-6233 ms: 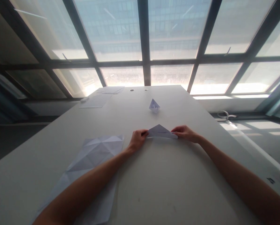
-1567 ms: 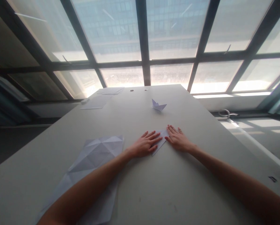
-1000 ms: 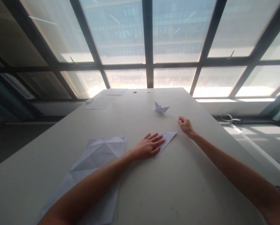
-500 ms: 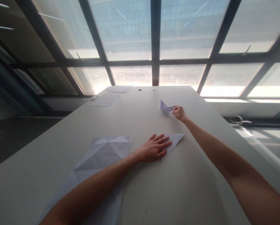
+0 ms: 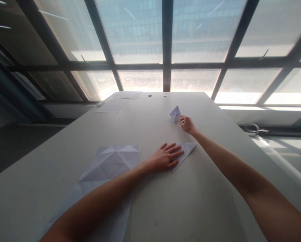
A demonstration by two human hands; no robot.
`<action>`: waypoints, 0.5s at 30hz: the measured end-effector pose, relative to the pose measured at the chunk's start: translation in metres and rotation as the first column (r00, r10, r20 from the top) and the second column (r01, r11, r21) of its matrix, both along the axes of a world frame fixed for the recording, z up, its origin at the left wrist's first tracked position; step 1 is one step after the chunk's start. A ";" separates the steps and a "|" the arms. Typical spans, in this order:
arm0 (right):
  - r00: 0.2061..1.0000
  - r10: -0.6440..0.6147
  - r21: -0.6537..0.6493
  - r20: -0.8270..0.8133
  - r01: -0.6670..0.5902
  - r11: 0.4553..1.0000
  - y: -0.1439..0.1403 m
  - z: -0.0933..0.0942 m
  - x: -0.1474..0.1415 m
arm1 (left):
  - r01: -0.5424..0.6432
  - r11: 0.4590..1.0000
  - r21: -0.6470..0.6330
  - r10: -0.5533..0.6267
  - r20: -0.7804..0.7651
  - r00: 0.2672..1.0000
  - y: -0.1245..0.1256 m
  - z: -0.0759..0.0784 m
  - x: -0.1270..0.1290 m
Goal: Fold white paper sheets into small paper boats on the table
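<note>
My left hand (image 5: 165, 157) lies flat with fingers spread on a folded white paper triangle (image 5: 187, 149) in the middle of the grey table (image 5: 190, 201). My right hand (image 5: 187, 123) reaches farther out and pinches the near edge of a small folded paper boat (image 5: 174, 113), which stands turned end-on to me. The left part of the triangle is hidden under my left palm.
A large creased white sheet (image 5: 110, 164) lies at the left under my left forearm. Loose flat sheets (image 5: 115, 104) rest at the table's far left corner. Two small round holes (image 5: 149, 95) mark the far edge. Tall windows stand behind the table.
My right hand left the folded triangle, reached forward and took hold of the paper boat, which has turned since half a second ago. My left hand stays pressed on the triangle.
</note>
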State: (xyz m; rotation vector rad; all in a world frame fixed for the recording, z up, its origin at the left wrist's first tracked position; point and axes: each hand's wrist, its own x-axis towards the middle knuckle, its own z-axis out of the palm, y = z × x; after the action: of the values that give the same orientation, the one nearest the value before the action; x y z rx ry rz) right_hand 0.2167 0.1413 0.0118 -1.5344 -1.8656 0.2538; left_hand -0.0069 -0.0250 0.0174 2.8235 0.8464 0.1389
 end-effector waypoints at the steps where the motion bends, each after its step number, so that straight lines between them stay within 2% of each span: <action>1: 1.000 -0.006 -0.004 0.007 0.006 1.000 -0.001 0.000 0.000 | 0.000 1.000 0.001 0.000 0.000 1.000 0.000 0.000 0.000; 8: 0.999 -0.039 -0.033 0.032 0.040 0.999 0.000 0.005 -0.008 | -0.002 1.000 -0.005 0.003 0.017 1.000 -0.001 0.002 0.000; 15: 1.000 0.009 -0.063 0.018 -0.008 0.998 0.010 0.010 -0.020 | -0.012 1.000 -0.013 0.012 0.015 1.000 -0.002 0.002 0.001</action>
State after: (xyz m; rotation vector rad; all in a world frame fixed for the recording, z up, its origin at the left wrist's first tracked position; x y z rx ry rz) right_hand 0.1971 0.1514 0.0213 -1.5759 -1.8945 0.3059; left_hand -0.0062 -0.0268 0.0190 2.8023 0.8584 0.1558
